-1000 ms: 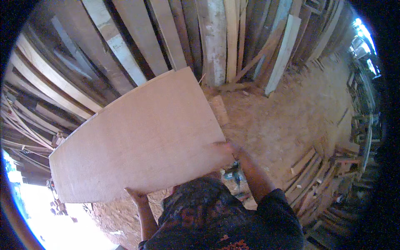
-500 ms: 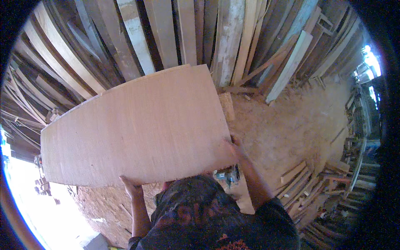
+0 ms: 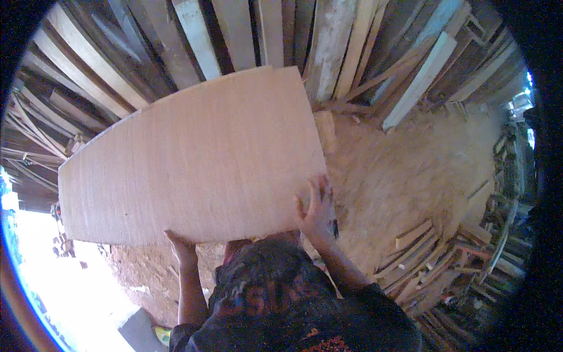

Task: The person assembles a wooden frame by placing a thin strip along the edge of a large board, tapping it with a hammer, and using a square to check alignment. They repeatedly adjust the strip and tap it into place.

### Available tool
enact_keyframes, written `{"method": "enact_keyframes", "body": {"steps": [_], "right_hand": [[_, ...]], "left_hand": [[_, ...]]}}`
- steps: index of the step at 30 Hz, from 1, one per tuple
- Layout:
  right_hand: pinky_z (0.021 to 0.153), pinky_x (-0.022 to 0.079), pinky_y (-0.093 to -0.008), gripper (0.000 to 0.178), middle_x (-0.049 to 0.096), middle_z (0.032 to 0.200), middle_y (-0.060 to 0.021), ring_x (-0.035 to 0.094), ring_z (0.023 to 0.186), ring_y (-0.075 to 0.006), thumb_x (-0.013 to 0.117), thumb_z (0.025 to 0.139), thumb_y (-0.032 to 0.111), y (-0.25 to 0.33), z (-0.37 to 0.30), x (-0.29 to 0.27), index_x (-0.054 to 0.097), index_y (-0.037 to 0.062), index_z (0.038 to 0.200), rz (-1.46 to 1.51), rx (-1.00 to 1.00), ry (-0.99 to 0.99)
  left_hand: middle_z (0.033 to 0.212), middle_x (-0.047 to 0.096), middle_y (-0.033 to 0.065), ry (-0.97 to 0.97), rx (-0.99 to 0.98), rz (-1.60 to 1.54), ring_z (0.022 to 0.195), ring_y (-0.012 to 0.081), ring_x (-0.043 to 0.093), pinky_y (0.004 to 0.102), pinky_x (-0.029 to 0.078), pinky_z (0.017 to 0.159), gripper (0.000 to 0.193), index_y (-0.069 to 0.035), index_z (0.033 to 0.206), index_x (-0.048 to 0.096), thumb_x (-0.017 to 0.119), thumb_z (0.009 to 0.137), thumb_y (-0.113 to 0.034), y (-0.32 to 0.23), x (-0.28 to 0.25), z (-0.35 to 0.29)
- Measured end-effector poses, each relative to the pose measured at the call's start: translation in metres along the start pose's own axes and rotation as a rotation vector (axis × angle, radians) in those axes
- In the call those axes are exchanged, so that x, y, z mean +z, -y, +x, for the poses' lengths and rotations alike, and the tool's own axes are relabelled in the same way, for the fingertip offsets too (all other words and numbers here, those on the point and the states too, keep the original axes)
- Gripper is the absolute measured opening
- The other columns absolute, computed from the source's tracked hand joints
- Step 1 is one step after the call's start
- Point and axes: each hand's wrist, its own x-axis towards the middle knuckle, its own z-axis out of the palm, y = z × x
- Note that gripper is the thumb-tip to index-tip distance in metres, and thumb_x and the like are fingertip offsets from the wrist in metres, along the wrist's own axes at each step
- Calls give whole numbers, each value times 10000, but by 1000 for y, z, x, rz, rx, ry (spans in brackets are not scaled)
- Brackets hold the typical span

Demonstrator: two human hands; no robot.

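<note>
A large, light-brown plywood panel (image 3: 193, 158) lies broad in front of me, its far edge close to the leaning planks. Along that far side a thin second edge shows, perhaps another sheet beneath. What bears the panel's weight is hidden. My left hand (image 3: 183, 249) holds the near edge left of my body, thumb on top and the other fingers out of sight underneath. At the near right corner is my right hand (image 3: 316, 214), its thumb and fingers spread over the surface by the right edge.
Tall boards (image 3: 234, 35) lean along the far side. A pale plank (image 3: 419, 82) slants at the far right. Brown, dusty ground (image 3: 404, 170) stretches right of the panel. Loose wood strips (image 3: 410, 252) lie at the near right. A grey block (image 3: 141, 331) sits at the lower left.
My right hand has come off its grip on the right edge and moved nearer, onto the corner with fingers spread. The left hand keeps its hold. The panel appears slightly farther up the view.
</note>
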Motion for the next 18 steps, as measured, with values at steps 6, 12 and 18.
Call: {"method": "enact_keyframes", "body": {"steps": [6,12,18], "right_hand": [[1006,446,-442,401,606,1244,-155,557,1195,-294,602,972,239,9,-9,36,529,44,1315,1209,408,590],[910,484,-355,332,575,1132,-12,546,1060,-164,518,1028,321,-120,126,-9,541,99,1274,1017,611,-129],[1070,408,-515,595,426,1499,-180,442,1355,-339,633,962,260,-93,73,-15,399,81,1479,309,322,-102]], "left_hand": [[1649,254,70,-20,-57,67,1476,333,314,542,384,1101,933,-195,1608,199,360,919,-803,-2,-11,4],[1651,250,67,32,-31,47,1456,331,345,552,385,1088,950,-198,1608,196,362,908,-818,2,-14,12],[1643,268,67,-70,-61,133,1468,331,320,556,346,1107,958,-195,1601,225,380,897,-825,6,-19,15]]}}
